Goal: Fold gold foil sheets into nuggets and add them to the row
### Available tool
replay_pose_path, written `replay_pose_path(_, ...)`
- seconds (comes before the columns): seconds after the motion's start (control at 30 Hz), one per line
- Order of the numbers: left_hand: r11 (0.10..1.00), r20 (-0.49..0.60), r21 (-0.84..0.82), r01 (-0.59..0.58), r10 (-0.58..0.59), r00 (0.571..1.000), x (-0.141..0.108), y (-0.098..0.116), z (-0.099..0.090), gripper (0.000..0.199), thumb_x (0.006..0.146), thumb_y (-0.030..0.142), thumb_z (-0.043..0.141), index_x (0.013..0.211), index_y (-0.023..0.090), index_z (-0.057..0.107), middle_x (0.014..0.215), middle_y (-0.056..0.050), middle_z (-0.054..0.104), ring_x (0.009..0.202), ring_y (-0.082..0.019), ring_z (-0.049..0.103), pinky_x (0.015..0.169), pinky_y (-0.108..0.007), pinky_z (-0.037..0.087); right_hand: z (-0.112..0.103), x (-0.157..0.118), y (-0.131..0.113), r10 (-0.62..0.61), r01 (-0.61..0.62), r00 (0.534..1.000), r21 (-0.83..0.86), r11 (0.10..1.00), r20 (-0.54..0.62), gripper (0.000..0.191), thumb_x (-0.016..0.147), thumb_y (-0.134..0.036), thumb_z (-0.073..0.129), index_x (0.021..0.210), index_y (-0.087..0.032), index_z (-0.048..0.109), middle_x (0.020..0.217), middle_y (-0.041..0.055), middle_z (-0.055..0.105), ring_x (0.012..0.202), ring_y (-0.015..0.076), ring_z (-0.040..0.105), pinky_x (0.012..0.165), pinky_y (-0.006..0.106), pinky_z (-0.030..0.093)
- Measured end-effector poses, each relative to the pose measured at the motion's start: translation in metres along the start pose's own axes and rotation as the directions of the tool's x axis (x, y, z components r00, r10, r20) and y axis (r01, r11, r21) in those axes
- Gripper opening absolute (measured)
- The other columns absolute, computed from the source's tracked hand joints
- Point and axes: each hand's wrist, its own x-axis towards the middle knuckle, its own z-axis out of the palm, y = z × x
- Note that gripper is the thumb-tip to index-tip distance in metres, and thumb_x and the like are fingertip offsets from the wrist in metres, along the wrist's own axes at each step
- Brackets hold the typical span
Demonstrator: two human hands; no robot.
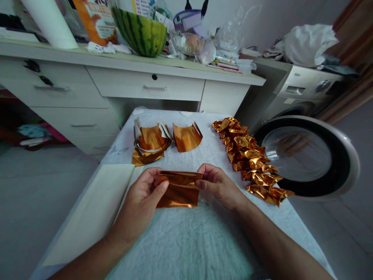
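Between my hands is a sheet of copper-gold foil paper (179,194), its upper edge folded over into a band. My left hand (147,190) pinches the left side, thumb on top. The right upper corner is pinched by my right hand (217,182), between thumb and fingers. Beyond them lies a stack of curled foil sheets (151,140) with pale undersides. A single curled foil sheet (187,138) rests to its right. On the right side of the table, folded foil pieces (249,153) with pointed ends lie in an overlapping row.
A cloth-covered table (175,241) carries everything, with a pale flat board or sheet (87,214) along its left edge. Behind stands a white desk (175,83) holding a cut watermelon (142,33) and clutter. At right, an open washing-machine door (305,155) juts beside the table.
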Motion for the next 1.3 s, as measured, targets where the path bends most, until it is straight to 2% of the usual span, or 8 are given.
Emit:
replay_pose_path(0.13,0.858,-0.182,0.423,-0.291,0.395,0.900,-0.005,-0.002,-0.005,0.040,0.084,0.026,0.064,0.122,0.025,0.050,0.118,-0.004,0.055,0.108,-0.020,0.053,0.099,-0.037,0.043,0.001,0.004,0.003,-0.057,0.060,0.995,0.040,0.997,-0.076,0.036,0.070,-0.036,0.082,0.076,-0.019,0.051,0.073,-0.0032,0.059,0.066,0.0105,0.054,0.064,0.023,0.041)
replay_pose_path(0.27,0.647,0.197,0.552,-0.526,0.512,0.836,-0.017,0.003,-0.003,0.020,0.089,0.015,0.055,0.106,0.024,0.059,0.106,-0.002,0.058,0.102,-0.016,0.057,0.091,-0.029,0.047,0.003,0.007,0.010,-0.062,0.066,0.995,0.051,0.997,-0.082,0.035,0.071,-0.038,0.080,0.077,-0.018,0.052,0.075,-0.0023,0.060,0.067,0.0109,0.055,0.066,0.024,0.042)
replay_pose_path(0.37,0.586,0.324,0.549,-0.597,0.509,0.798,-0.023,0.005,0.002,0.024,0.090,0.012,0.052,0.109,0.024,0.059,0.106,-0.002,0.061,0.100,-0.014,0.060,0.087,-0.025,0.050,0.008,0.007,0.012,-0.071,0.075,0.995,0.057,0.996,-0.065,0.034,0.073,-0.038,0.079,0.077,-0.018,0.053,0.077,-0.0012,0.061,0.066,0.0109,0.054,0.066,0.025,0.042)
replay_pose_path(0.6,0.630,0.293,0.589,-0.507,0.418,0.860,-0.016,0.004,0.007,0.028,0.092,0.020,0.053,0.118,0.023,0.059,0.115,-0.005,0.063,0.103,-0.017,0.063,0.091,-0.030,0.052,0.012,0.004,0.010,-0.075,0.073,0.997,0.058,0.996,0.023,0.029,0.074,-0.037,0.079,0.089,-0.018,0.062,0.080,-0.0009,0.058,0.067,0.0096,0.051,0.062,0.023,0.039)
replay_pose_path(0.77,0.726,0.233,0.531,-0.436,0.369,0.900,-0.013,0.004,0.007,0.025,0.090,0.028,0.058,0.114,0.023,0.060,0.111,-0.005,0.064,0.097,-0.018,0.064,0.086,-0.032,0.054,0.009,-0.001,0.006,-0.077,0.076,0.985,0.010,0.997,0.154,0.033,0.080,-0.036,0.073,0.109,-0.021,0.067,0.071,-0.0051,0.043,0.055,0.0053,0.033,0.050,0.020,0.025)
replay_pose_path(1.1,0.881,0.067,0.425,-0.206,0.196,0.978,-0.007,0.004,0.001,0.017,0.086,0.037,0.062,0.093,0.021,0.060,0.079,0.002,0.063,0.075,-0.015,0.061,0.069,-0.027,0.049,0.011,-0.002,0.006,-0.065,0.117,0.948,-0.153,0.981,0.311,0.044,0.087,-0.030,0.065,0.130,-0.025,0.057,0.068,-0.0064,0.038,0.059,0.0076,0.033,0.055,0.022,0.026)
replay_pose_path(1.2,0.930,0.017,0.344,-0.128,0.130,0.991,-0.005,0.003,-0.001,0.018,0.088,0.037,0.058,0.094,0.020,0.060,0.085,0.001,0.065,0.079,-0.016,0.062,0.072,-0.027,0.048,0.011,-0.003,0.007,-0.087,0.122,0.976,-0.172,0.977,0.197,0.031,0.087,-0.035,0.064,0.114,-0.021,0.062,0.067,-0.0060,0.039,0.056,0.0074,0.033,0.052,0.022,0.026)
replay_pose_path(1.3,0.965,-0.016,0.250,-0.083,0.089,0.996,-0.005,0.004,-0.003,0.019,0.088,0.036,0.059,0.097,0.019,0.060,0.086,0.001,0.066,0.079,-0.015,0.062,0.072,-0.026,0.048,0.011,-0.003,0.005,-0.154,0.135,0.986,-0.234,0.963,-0.066,0.022,0.088,-0.041,0.062,0.089,-0.019,0.059,0.065,-0.0053,0.042,0.052,0.0077,0.035,0.049,0.022,0.027)
